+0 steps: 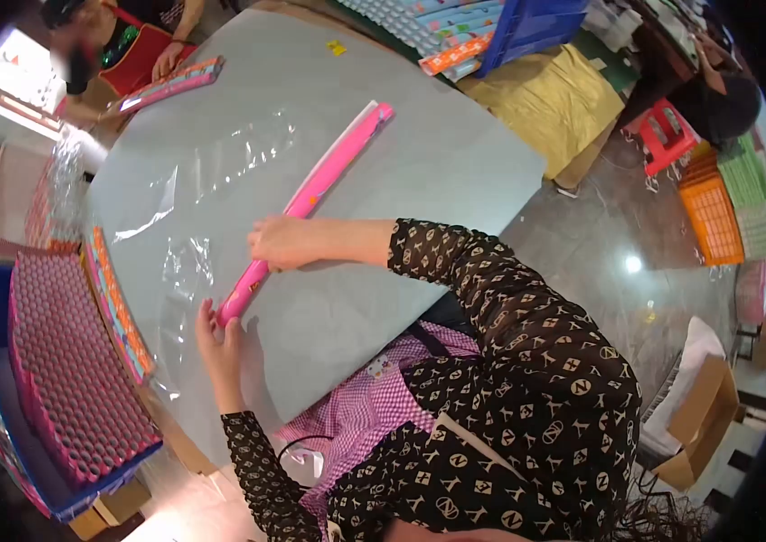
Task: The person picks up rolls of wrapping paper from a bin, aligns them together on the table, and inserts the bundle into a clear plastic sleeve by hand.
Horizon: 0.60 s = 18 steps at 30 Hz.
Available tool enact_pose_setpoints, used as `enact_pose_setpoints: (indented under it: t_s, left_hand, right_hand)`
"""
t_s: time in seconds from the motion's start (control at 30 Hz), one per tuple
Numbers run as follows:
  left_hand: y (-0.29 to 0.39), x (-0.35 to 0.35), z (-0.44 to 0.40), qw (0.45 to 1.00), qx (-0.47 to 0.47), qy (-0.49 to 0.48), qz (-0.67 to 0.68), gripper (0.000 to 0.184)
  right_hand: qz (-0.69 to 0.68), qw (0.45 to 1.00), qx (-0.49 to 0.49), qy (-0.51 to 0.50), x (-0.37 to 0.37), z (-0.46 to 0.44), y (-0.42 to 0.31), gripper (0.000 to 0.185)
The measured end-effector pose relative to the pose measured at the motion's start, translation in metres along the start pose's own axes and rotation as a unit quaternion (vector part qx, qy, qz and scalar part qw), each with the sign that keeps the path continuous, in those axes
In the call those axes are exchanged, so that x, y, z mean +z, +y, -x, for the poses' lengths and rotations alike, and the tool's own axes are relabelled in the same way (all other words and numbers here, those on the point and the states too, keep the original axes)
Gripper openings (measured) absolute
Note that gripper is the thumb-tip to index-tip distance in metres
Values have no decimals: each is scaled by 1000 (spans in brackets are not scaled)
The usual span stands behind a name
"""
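A long pink tube (333,167) lies diagonally over the grey table (437,154), with a pale strip along its upper edge. My right hand (281,242) is closed over the tube's lower middle part. At the tube's lower left end, my left hand (218,336) has its thumb and fingers around the tip. Clear plastic film (188,262) lies beside the tube on the left, its outline hard to make out.
A blue crate (48,488) of pink tubes stands at the left, near orange patterned tubes (121,312). Another person's hand (169,60) is by a pink package (175,83). A blue bin (527,32), gold sheet (550,104) and red stool (665,135) are at upper right.
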<state>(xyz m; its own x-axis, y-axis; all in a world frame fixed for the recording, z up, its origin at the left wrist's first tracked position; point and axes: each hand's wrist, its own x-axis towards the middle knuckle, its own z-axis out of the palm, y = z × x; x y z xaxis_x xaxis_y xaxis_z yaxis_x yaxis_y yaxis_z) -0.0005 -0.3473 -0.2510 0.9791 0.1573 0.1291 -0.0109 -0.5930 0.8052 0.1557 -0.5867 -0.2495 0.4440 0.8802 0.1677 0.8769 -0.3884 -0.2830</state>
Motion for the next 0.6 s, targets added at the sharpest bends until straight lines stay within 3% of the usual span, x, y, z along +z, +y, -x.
enact_pose_setpoints:
  t_s: [0.03, 0.1, 0.13, 0.27, 0.6]
  left_hand:
    - [-11, 6, -1, 1000, 9, -4, 3, 55]
    - [-24, 11, -1, 990, -55, 8, 133, 49]
    - [-26, 8, -2, 998, -46, 12, 46, 36]
    - [-17, 11, 0, 996, -47, 29, 71, 19]
    - [-23, 18, 2, 991, 1, 49, 126, 18]
  right_hand:
    - [-21, 1000, -2, 23, 1, 1, 0, 18]
    - [-38, 998, -3, 51, 4, 0, 0, 17]
    - [-26, 999, 1, 34, 6, -2, 0, 18]
    - [-64, 997, 14, 41, 4, 0, 0, 26]
    - [-132, 989, -10, 64, 1, 7, 7, 34]
